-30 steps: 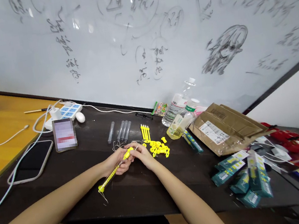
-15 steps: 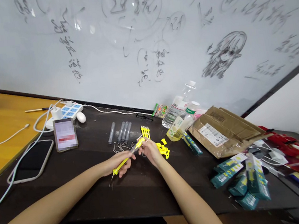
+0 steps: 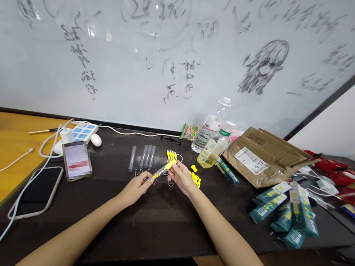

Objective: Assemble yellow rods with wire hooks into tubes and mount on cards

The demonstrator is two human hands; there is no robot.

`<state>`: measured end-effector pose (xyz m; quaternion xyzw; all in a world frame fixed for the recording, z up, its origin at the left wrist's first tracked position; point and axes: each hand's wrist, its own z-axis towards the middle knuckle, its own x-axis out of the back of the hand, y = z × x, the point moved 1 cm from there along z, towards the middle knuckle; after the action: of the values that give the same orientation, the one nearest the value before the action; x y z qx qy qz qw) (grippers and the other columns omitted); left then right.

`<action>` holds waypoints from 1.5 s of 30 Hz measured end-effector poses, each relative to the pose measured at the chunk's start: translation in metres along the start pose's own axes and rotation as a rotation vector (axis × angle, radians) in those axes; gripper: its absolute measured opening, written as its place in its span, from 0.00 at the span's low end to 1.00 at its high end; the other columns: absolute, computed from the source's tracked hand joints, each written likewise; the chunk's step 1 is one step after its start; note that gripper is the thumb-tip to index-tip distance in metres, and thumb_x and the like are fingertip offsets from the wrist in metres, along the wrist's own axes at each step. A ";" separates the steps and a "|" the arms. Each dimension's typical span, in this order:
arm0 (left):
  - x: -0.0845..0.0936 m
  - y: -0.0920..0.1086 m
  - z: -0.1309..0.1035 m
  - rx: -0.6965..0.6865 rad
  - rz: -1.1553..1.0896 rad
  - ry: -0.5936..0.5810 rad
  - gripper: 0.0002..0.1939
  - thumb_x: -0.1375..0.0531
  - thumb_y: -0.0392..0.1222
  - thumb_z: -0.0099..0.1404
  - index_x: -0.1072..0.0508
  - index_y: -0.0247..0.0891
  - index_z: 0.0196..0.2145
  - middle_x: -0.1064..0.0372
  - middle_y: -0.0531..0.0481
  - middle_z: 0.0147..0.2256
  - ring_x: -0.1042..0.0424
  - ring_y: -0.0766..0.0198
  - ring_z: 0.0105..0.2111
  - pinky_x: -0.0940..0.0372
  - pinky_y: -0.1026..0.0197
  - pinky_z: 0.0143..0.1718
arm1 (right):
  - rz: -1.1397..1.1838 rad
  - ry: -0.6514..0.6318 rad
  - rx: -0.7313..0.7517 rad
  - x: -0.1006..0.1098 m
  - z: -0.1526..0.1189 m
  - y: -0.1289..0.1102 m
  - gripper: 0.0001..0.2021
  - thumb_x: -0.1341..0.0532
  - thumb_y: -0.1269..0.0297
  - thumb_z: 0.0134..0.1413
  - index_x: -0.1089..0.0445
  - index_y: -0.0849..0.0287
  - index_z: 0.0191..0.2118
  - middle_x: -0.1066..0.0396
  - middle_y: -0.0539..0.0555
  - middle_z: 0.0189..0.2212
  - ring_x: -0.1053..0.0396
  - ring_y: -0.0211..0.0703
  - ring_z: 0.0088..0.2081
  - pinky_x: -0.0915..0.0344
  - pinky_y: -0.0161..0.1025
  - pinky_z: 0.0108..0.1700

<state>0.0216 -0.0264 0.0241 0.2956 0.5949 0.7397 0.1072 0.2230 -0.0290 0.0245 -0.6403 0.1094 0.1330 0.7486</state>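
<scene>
Between my two hands is a slim clear tube with yellow parts (image 3: 162, 171), slanting up to the right. My left hand (image 3: 138, 188) pinches its lower left end. The fingers of my right hand (image 3: 181, 177) close on its yellow upper end. Just behind lie several yellow pieces with metal tips (image 3: 171, 154). Small yellow parts (image 3: 196, 179) are piled right of my right hand. Several clear tubes (image 3: 148, 156) lie side by side behind my left hand, with bent metal wires (image 3: 139, 173) near them, partly hidden.
At the left are a phone (image 3: 37, 192), another device with a blurred screen (image 3: 77, 160) and a power strip (image 3: 81, 133). Bottles (image 3: 205, 133), a cardboard parcel (image 3: 263, 156) and green packets (image 3: 302, 210) stand or lie at the right. A whiteboard (image 3: 105, 64) rises behind.
The clear tube now sits farther into the right hand's grip, and the yellow rod with its thin tip no longer sticks out below my left hand. My right hand has shifted slightly right.
</scene>
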 end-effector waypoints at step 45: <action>0.007 0.010 -0.004 -0.123 0.565 0.022 0.16 0.53 0.53 0.67 0.36 0.42 0.45 0.33 0.55 0.27 0.32 0.63 0.26 0.45 0.66 0.29 | -0.018 -0.029 0.066 0.010 -0.001 -0.009 0.12 0.34 0.58 0.45 0.29 0.58 0.36 0.38 0.47 0.22 0.41 0.32 0.23 0.37 0.32 0.27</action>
<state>0.0152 -0.0291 0.0357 0.4344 0.4441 0.7782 -0.0919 0.2349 -0.0304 0.0293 -0.6143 0.0971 0.1318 0.7719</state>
